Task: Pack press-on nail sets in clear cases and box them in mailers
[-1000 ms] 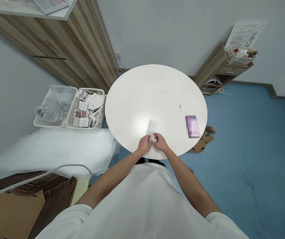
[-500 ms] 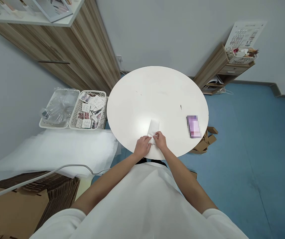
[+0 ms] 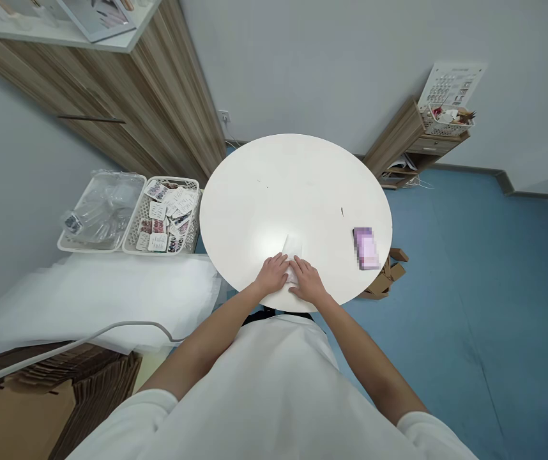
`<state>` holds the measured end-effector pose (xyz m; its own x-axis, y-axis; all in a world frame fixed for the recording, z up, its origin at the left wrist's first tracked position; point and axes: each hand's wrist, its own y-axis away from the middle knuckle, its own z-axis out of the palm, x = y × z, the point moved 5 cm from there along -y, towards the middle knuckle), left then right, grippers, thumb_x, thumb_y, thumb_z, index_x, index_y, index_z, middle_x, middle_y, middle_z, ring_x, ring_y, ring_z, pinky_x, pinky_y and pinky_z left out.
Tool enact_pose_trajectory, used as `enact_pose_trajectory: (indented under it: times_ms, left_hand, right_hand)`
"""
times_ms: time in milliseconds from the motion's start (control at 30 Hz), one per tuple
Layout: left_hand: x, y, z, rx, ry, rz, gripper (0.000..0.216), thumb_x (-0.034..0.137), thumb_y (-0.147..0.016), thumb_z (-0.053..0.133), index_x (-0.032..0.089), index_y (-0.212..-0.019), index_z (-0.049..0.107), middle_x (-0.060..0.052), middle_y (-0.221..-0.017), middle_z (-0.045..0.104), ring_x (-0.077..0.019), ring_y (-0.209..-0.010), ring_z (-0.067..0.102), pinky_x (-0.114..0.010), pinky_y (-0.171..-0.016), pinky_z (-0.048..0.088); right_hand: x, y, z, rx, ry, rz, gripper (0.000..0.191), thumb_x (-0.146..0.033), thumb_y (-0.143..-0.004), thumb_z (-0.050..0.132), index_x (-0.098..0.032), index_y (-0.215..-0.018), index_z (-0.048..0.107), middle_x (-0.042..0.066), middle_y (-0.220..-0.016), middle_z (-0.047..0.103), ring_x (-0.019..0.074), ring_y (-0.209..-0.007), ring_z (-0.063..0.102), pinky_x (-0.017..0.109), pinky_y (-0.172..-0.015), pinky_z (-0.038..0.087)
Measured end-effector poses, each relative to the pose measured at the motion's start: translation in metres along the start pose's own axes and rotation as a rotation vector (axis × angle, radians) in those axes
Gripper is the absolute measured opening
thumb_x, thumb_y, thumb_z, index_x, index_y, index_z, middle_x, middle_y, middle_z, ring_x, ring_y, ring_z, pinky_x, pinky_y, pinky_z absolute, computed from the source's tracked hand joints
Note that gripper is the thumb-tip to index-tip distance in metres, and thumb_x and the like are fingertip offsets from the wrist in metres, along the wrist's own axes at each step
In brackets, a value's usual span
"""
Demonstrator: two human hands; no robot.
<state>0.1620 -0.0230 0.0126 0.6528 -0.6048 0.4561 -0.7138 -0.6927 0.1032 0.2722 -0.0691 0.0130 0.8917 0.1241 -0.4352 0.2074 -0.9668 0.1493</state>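
Observation:
A small white sheet, perhaps thin foam or paper, makes a folded strip (image 3: 294,244) near the front edge of the white oval table (image 3: 293,179). My left hand (image 3: 272,275) lies over its left side with the fingers stretched forward. On the right side, my right hand (image 3: 307,281) rests flat, fingers extended and slightly spread. Both hands press on the strip, and their fingertips almost meet over it. A bit of white shows between my palms; whether anything is wrapped inside is hidden.
A pixelated purple-pink item (image 3: 366,248) lies on the table's right. To the left stand a basket of printed cards (image 3: 195,233), a basket of clear plastic bags (image 3: 82,246) and a stack of white sheets (image 3: 111,287). Cardboard (image 3: 383,281) sits on the floor at right.
My fingers were pinching the sheet's near end; now both hands have flattened over it, and my right hand has spread out. The view has shifted slightly.

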Motion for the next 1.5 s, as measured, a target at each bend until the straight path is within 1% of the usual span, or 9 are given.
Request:
enact_pose_trajectory:
  times_ms: [333,433,567,667,767,1000,1233,1367,1500]
  left_hand:
    - [0.007,0.005,-0.007,-0.129,0.203,-0.029,0.047,0.039,-0.073,0.050,0.019,-0.115,0.042,-0.008,-0.115,0.052,-0.0244,-0.107,0.046,-0.040,-0.091,0.034]
    - [0.012,0.015,-0.004,-0.137,0.294,-0.029,0.058,0.048,-0.066,0.057,0.021,-0.116,0.042,-0.007,-0.117,0.051,-0.0251,-0.110,0.043,-0.040,-0.094,0.032]
    - [0.005,0.011,-0.004,-0.036,0.342,-0.165,0.045,0.034,-0.064,0.059,0.024,-0.108,0.050,-0.007,-0.117,0.050,-0.0259,-0.111,0.042,-0.040,-0.092,0.035]
    - [-0.007,-0.002,-0.003,-0.012,0.428,-0.319,0.020,0.026,-0.072,0.046,0.020,-0.089,0.056,-0.006,-0.098,0.055,-0.0205,-0.092,0.052,-0.035,-0.079,0.043]
    - [-0.015,-0.011,-0.001,0.012,0.522,-0.421,0.018,0.024,-0.077,0.038,0.019,-0.084,0.053,-0.003,-0.082,0.056,-0.0160,-0.074,0.054,-0.030,-0.066,0.045]
    - [-0.021,-0.011,0.006,0.175,0.515,-0.641,0.031,0.024,-0.075,0.047,0.018,-0.105,0.045,-0.005,-0.092,0.056,-0.0129,-0.070,0.055,-0.028,-0.066,0.045]
    - [-0.018,-0.007,0.009,0.231,0.619,-0.728,0.039,0.035,-0.080,0.047,0.016,-0.113,0.045,-0.008,-0.100,0.055,-0.0127,-0.073,0.056,-0.030,-0.071,0.047]
    - [-0.006,-0.002,-0.003,0.346,0.483,-0.624,0.040,0.035,-0.083,0.042,0.019,-0.120,0.043,-0.010,-0.116,0.048,-0.0174,-0.095,0.053,-0.034,-0.082,0.045]
    - [0.006,-0.011,-0.002,0.272,0.356,-0.498,0.037,0.033,-0.085,0.040,0.022,-0.120,0.047,-0.007,-0.122,0.044,-0.0211,-0.113,0.042,-0.038,-0.093,0.039]
  right_hand:
    - [0.006,-0.002,-0.006,-0.208,-0.033,-0.147,0.055,-0.026,-0.066,0.058,-0.012,-0.117,0.043,0.013,-0.115,0.048,0.0268,-0.103,0.041,0.041,-0.088,0.036]
    - [0.014,0.004,-0.009,-0.276,-0.168,-0.105,0.050,-0.028,-0.066,0.057,-0.015,-0.114,0.046,0.010,-0.110,0.051,0.0240,-0.099,0.044,0.037,-0.084,0.038]
    - [0.026,-0.008,-0.018,-0.271,-0.295,-0.027,0.031,-0.027,-0.069,0.054,-0.019,-0.099,0.055,0.008,-0.109,0.050,0.0233,-0.102,0.043,0.035,-0.083,0.038]
    - [0.036,-0.026,-0.024,-0.276,-0.397,0.087,0.015,-0.030,-0.074,0.047,-0.021,-0.082,0.057,0.006,-0.100,0.052,0.0219,-0.096,0.047,0.032,-0.075,0.041]
    - [0.046,-0.039,-0.022,-0.277,-0.486,0.207,0.024,-0.036,-0.080,0.037,-0.020,-0.078,0.054,0.004,-0.085,0.054,0.0181,-0.077,0.051,0.029,-0.064,0.042]
    - [0.063,-0.046,-0.014,0.035,-0.440,0.383,0.039,-0.040,-0.080,0.039,-0.019,-0.112,0.044,0.007,-0.098,0.052,0.0185,-0.086,0.052,0.031,-0.074,0.043]
    - [0.066,-0.021,-0.016,0.127,-0.496,0.466,0.051,-0.043,-0.083,0.032,-0.021,-0.129,0.027,0.009,-0.106,0.049,0.0194,-0.088,0.053,0.033,-0.071,0.046]
    - [0.053,0.002,-0.021,0.100,-0.388,0.308,0.052,-0.038,-0.083,0.035,-0.023,-0.132,0.024,0.010,-0.113,0.046,0.0210,-0.092,0.052,0.035,-0.071,0.046]
    - [0.038,0.008,-0.015,0.025,-0.243,0.114,0.050,-0.030,-0.081,0.041,-0.025,-0.130,0.031,0.012,-0.120,0.042,0.0258,-0.102,0.046,0.039,-0.075,0.045]
